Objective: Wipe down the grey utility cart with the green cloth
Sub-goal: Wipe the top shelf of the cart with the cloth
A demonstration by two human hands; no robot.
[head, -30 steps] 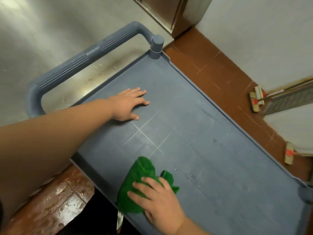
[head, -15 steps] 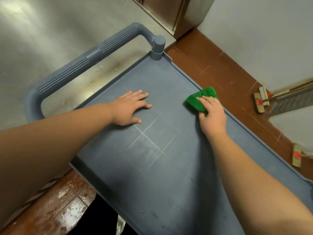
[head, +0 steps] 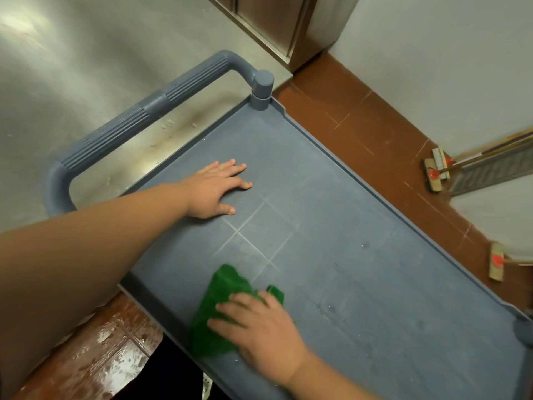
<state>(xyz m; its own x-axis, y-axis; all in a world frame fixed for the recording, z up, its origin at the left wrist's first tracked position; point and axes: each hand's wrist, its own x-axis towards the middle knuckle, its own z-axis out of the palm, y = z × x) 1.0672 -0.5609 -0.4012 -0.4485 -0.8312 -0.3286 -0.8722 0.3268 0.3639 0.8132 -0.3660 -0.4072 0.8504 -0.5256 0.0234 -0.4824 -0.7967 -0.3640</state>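
Note:
The grey utility cart (head: 360, 215) fills the middle of the view, its ribbed handle (head: 138, 122) at the far left end. My left hand (head: 215, 189) lies flat and spread on the cart's top near the handle, holding nothing. The green cloth (head: 219, 307) is bunched at the cart's near edge, and my right hand (head: 259, 324) presses down on it with fingers spread over the fabric. Pale scratch lines cross the top between the two hands, and small water drops sit to the right of the cloth.
A steel wall panel (head: 72, 67) stands behind the handle. Brown floor tiles (head: 375, 134) run along the cart's far side beside a pale wall (head: 432, 53). Brush heads with red marks (head: 435, 173) and another brush head (head: 496, 259) lean there. Wet tiles (head: 95, 359) lie below the near edge.
My right hand has swept the green cloth from the cart's far edge back across the top to the near edge. My left hand has stayed in place.

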